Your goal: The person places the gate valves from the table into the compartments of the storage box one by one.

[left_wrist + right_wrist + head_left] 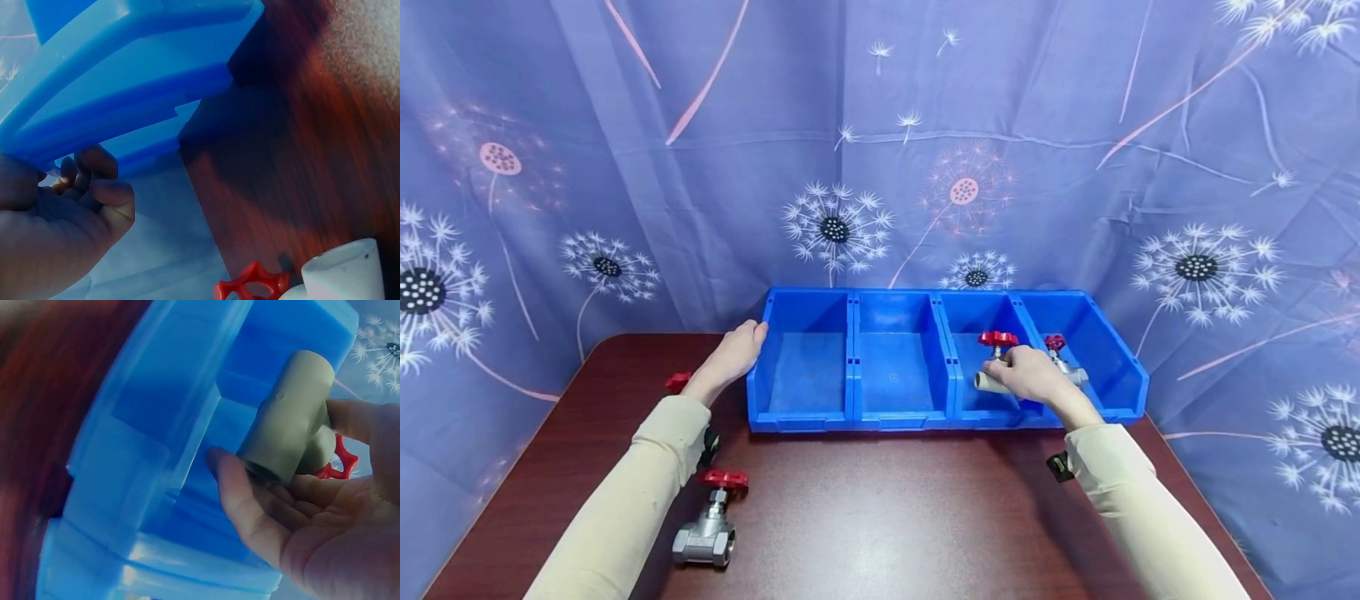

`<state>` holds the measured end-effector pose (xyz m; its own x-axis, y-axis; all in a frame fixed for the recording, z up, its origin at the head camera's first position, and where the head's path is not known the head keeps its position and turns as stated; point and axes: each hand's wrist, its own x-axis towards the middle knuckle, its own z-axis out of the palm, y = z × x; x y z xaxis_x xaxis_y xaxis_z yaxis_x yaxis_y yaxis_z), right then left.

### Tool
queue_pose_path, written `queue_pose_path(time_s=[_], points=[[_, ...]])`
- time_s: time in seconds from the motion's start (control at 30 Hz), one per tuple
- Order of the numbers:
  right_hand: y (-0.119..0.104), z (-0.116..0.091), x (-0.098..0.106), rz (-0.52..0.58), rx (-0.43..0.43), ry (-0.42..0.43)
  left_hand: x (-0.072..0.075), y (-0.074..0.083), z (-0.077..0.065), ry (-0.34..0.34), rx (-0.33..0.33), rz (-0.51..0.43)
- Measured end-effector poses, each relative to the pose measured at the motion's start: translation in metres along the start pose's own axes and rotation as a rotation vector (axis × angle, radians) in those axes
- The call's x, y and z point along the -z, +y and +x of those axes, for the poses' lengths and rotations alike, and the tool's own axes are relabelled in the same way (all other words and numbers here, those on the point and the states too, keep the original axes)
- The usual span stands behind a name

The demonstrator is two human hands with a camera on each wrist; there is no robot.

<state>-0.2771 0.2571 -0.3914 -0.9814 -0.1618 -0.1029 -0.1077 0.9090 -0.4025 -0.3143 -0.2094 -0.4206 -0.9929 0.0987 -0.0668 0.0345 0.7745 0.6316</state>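
A row of blue bins [901, 422] stands on the table, split into several compartments. At its left end, my left hand [741, 346] holds the upper edge of the side wall, and in the left wrist view its fingers [112, 192] are curled at the rim. My right hand [1033, 375] grips a beige plastic valve [290, 415] with a red handwheel [997, 338] over the third compartment from the left. A metal valve [1071, 372] with a red handwheel sits in the rightmost compartment, partly hidden behind the right hand.
On the table's left, a steel valve [703, 533] with a red handwheel stands in front. Behind the left forearm shows another red handwheel [678, 382], beside a white pipe end [344, 269] in the left wrist view. A dandelion-patterned curtain [902, 167] hangs behind the bins.
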Motion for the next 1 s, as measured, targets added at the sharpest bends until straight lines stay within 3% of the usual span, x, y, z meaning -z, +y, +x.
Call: queue_pose_path(time_s=[0.47,1.0], points=[[-0.014,0.037,-0.008,-0.017,-0.112,-0.090,0.001,0.000,-0.001,-0.003,0.000,-0.014],[-0.005,0.062,-0.028,-0.117,-0.164,-0.132,0.000,0.000,0.000,0.006,-0.023,-0.011]])
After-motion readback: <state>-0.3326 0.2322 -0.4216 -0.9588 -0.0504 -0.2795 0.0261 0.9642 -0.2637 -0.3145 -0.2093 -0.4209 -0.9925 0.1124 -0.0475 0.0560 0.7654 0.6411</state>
